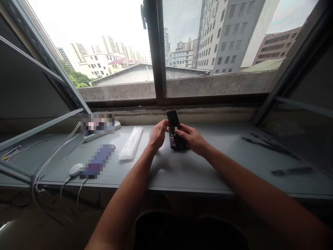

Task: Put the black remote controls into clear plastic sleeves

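A slim black remote control (172, 118) with a pale round button is held tilted above the middle of the desk. My right hand (194, 137) grips it from the right, thumb lying across its face near the round button. My left hand (158, 134) is curled at its left edge, with fingertips against it. Just below and partly behind it lie more black remote controls (171, 139) with small buttons, overlapped so that I cannot tell how many. To the left of my left hand rests a bundle of clear plastic sleeves (131, 144).
On the grey desk (213, 180), a white power strip (102, 133), a blurred-out phone-like item (97, 163), a white charger puck (75, 169) and cables lie left. Several dark pen-like items (270, 144) lie right. Metal frames flank both sides; a window (158, 69) stands behind.
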The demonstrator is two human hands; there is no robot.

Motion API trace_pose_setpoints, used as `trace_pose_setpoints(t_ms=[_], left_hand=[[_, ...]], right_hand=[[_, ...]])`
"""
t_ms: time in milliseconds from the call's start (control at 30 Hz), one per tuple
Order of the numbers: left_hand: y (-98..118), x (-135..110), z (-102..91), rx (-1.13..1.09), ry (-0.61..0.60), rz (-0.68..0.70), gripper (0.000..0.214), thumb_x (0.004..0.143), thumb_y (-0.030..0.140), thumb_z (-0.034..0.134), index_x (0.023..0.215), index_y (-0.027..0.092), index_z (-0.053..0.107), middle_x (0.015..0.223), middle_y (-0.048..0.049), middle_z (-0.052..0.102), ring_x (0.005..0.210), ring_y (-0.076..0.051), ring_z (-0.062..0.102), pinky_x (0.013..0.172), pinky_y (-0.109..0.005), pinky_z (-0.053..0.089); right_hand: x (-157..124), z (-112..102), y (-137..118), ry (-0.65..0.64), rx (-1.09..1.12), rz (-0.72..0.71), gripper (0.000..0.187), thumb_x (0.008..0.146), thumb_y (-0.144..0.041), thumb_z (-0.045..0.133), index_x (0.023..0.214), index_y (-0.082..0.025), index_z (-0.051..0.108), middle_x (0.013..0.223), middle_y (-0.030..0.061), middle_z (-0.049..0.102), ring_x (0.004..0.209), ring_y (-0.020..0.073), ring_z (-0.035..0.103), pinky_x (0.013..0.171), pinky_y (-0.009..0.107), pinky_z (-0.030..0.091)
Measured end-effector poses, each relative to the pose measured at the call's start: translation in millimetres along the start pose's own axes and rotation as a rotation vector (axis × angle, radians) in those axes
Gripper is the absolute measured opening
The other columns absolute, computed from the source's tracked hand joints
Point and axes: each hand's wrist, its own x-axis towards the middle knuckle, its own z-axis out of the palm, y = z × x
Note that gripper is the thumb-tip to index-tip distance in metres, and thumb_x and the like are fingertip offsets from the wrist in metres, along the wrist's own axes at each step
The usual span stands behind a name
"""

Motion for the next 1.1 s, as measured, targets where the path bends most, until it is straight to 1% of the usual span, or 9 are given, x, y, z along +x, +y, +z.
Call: trace_pose_setpoints(t_ms=[67, 167, 433, 567, 667, 800, 900, 1000, 1100], left_hand=[[-1.4, -0.2, -0.3, -0.033, 0.014, -0.001, 0.065, 0.109, 0.072, 0.043, 0.093, 0.018, 0.076, 0.092, -0.0076, 0.075, 0.083, -0.020, 0.068, 0.077, -0.032, 0.055], [-4.4, 1.8, 0.0, -0.046, 0.052, -0.083, 0.057, 0.103, 0.070, 0.059, 0.082, 0.018, 0.071, 0.077, -0.0035, 0.067, 0.068, -0.016, 0.059, 0.065, -0.029, 0.049], [-11.7, 11.2, -5.6, -0.197, 0.274, -0.296, 0.050, 0.094, 0.065, 0.067, 0.073, 0.019, 0.063, 0.069, -0.0011, 0.056, 0.061, -0.013, 0.050, 0.053, -0.025, 0.042], [-26.3, 14.1, -16.0, -0.126, 0.384, -0.432, 0.050, 0.093, 0.063, 0.066, 0.068, 0.021, 0.056, 0.063, 0.0005, 0.051, 0.054, -0.013, 0.046, 0.049, -0.026, 0.037], [-32.9, 13.6, -21.2, -0.048, 0.350, -0.500, 0.052, 0.095, 0.065, 0.061, 0.066, 0.023, 0.055, 0.060, 0.0007, 0.051, 0.052, -0.014, 0.045, 0.050, -0.027, 0.037], [-28.7, 9.5, -23.8, 0.239, 0.227, -0.511, 0.063, 0.107, 0.067, 0.041, 0.068, 0.022, 0.061, 0.071, -0.0078, 0.067, 0.068, -0.022, 0.063, 0.067, -0.032, 0.050], [-25.1, 7.4, -23.2, 0.482, 0.189, -0.456, 0.052, 0.112, 0.051, 0.039, 0.095, 0.019, 0.075, 0.108, -0.0162, 0.081, 0.106, -0.031, 0.074, 0.095, -0.039, 0.055], [-27.6, 6.8, -21.9, 0.604, 0.167, -0.413, 0.039, 0.109, 0.025, 0.046, 0.137, 0.014, 0.071, 0.143, -0.0192, 0.074, 0.136, -0.030, 0.067, 0.115, -0.040, 0.049], [-33.3, 5.5, -22.1, 0.692, 0.090, -0.396, 0.047, 0.103, 0.011, 0.049, 0.147, 0.009, 0.066, 0.148, -0.0204, 0.070, 0.142, -0.029, 0.064, 0.122, -0.038, 0.046]], right_hand=[[-2.1, 2.2, -1.6, -0.028, -0.034, 0.074, 0.056, 0.093, -0.056, 0.085, 0.137, -0.024, 0.075, 0.079, 0.0007, 0.076, 0.063, 0.0186, 0.070, 0.059, 0.031, 0.061], [-3.1, 3.6, -0.8, -0.064, -0.077, 0.101, 0.057, 0.096, -0.058, 0.081, 0.140, -0.022, 0.072, 0.072, -0.0002, 0.072, 0.056, 0.0167, 0.068, 0.052, 0.028, 0.058], [-2.1, 0.9, 11.1, -0.177, -0.219, 0.026, 0.094, 0.089, -0.039, 0.089, 0.171, -0.037, 0.044, 0.113, 0.0037, 0.077, 0.074, 0.0191, 0.076, 0.061, 0.033, 0.065], [-4.4, -0.7, 15.3, -0.247, -0.499, -0.158, 0.078, 0.090, -0.038, 0.089, 0.162, -0.032, 0.060, 0.123, 0.0067, 0.075, 0.082, 0.0181, 0.071, 0.068, 0.032, 0.063], [-6.7, -0.1, 17.7, -0.262, -0.734, -0.372, 0.057, 0.103, -0.034, 0.074, 0.159, -0.029, 0.064, 0.114, 0.0063, 0.072, 0.081, 0.0175, 0.068, 0.075, 0.033, 0.061], [-7.4, 0.9, 21.4, -0.201, -1.012, -0.555, 0.049, 0.113, -0.034, 0.059, 0.162, -0.028, 0.059, 0.105, 0.0064, 0.069, 0.082, 0.0194, 0.065, 0.080, 0.034, 0.057], [-5.0, 0.8, 26.6, -0.139, -1.117, -0.595, 0.046, 0.116, -0.039, 0.055, 0.160, -0.027, 0.061, 0.102, 0.0070, 0.069, 0.085, 0.0217, 0.065, 0.080, 0.034, 0.056], [-0.5, 0.5, 35.2, -0.174, -1.240, -0.620, 0.043, 0.116, -0.038, 0.053, 0.156, -0.027, 0.064, 0.102, 0.0084, 0.069, 0.089, 0.0235, 0.064, 0.081, 0.035, 0.056], [3.8, 1.5, 44.0, -0.213, -1.371, -0.648, 0.040, 0.115, -0.035, 0.056, 0.153, -0.025, 0.067, 0.098, 0.0088, 0.070, 0.092, 0.0259, 0.062, 0.085, 0.038, 0.057]])
